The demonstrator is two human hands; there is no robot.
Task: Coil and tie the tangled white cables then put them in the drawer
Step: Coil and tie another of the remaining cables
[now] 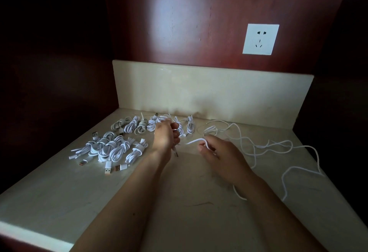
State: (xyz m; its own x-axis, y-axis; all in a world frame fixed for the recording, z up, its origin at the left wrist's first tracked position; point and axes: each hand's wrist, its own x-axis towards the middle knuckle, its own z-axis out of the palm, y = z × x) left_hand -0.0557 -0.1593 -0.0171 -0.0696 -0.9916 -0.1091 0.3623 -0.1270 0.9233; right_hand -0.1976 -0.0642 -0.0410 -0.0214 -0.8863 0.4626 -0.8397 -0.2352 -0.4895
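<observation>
**Cables: most coiled, none stowed**

Head view: tied bundles (119, 142) lie at 10 o'clock on the bench (59, 192). Left hand (166, 138) and right hand (218, 152) fingers pinch one cable (194, 141) mid-coil. Loose cables (278, 146) sprawl at 2 o'clock. No drawer visible.

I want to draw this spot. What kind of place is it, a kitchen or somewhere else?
Probably an indoor nook in a home or hotel room, not clearly a kitchen. A pale stone-like countertop sits between dark red wood panels, with a white wall socket above. Hands coil white cables there.
</observation>
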